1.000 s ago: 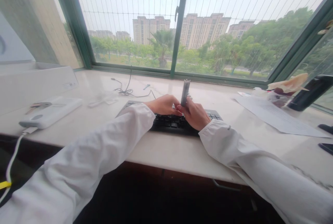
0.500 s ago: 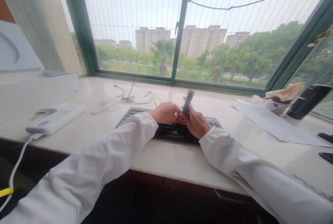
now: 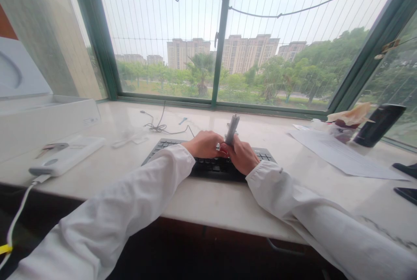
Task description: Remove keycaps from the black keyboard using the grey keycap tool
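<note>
Your right hand [image 3: 241, 157] is closed around the lower end of a slim grey cylindrical tool [image 3: 232, 129], which stands nearly upright and leans a little to the right, its top rising clear of your knuckles. Your left hand [image 3: 204, 144] lies just beside it, fingers curled, with the fingertips meeting the right hand at the base of the tool; whether they pinch the tool itself or only rest against it, you cannot tell from here. Both hands sit over the middle of a flat black computer keyboard [image 3: 169, 146], and the tool's lower end is hidden between them, close to the keys. White long sleeves cover both your forearms.

The keyboard lies on a pale stone tabletop [image 3: 211, 202] that runs along under a green-framed window [image 3: 219, 41]. Behind the keyboard a thin dark cable [image 3: 159, 124] lies coiled loosely on the tabletop. To the left, well apart from your hands, a white oblong power bank [image 3: 65, 156] lies with a white cord plugged into its near end, and behind it stands an open white cardboard box [image 3: 42, 115]. To the right, a sheet of white paper [image 3: 345, 156] lies flat, and past it a dark cylindrical cup [image 3: 378, 125] leans beside a crumpled beige wrapper [image 3: 352, 116].
</note>
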### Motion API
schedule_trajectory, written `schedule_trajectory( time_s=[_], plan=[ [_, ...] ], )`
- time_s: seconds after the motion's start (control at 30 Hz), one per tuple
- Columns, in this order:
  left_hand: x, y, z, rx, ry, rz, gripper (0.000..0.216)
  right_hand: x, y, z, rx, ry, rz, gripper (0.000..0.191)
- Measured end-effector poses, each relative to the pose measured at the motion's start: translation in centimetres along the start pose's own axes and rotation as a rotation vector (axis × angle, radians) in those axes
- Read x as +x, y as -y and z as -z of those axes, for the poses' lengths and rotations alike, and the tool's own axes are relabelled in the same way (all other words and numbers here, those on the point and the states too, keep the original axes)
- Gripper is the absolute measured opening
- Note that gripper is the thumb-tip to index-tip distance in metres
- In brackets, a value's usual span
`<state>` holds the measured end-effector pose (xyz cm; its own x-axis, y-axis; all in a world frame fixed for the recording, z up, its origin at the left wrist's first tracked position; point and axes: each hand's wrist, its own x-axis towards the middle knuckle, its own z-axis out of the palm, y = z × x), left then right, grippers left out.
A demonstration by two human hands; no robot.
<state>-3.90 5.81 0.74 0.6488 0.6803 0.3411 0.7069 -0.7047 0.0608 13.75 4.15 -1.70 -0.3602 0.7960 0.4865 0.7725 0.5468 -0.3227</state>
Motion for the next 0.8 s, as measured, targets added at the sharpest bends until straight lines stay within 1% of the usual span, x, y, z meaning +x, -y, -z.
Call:
schedule_trajectory(
  time_s=[0.1, 0.23, 0.43, 0.6, 0.8],
  plan=[
    [0.00, -0.43, 0.17, 0.046, 0.003, -0.017, 0.029, -0.04, 0.07, 0.08, -0.034, -0.006, -0.017, 0.017],
    [0.00, -0.57, 0.01, 0.018, 0.007, -0.037, 0.020, -0.13, 0.14, 0.16, -0.028, 0.002, -0.025, 0.018],
    [-0.01, -0.61, -0.23, 0.005, 0.026, 0.009, 0.022, -0.18, 0.08, 0.04, -0.014, -0.003, -0.008, 0.017],
    [-0.05, -0.65, 0.06, 0.005, 0.029, -0.006, 0.022, -0.16, 0.27, 0.07, -0.016, 0.001, -0.038, 0.016],
    [-0.01, -0.66, 0.30, 0.027, 0.040, 0.026, 0.018, -0.06, 0.53, 0.12, 0.038, -0.025, -0.044, 0.018]
  ],
)
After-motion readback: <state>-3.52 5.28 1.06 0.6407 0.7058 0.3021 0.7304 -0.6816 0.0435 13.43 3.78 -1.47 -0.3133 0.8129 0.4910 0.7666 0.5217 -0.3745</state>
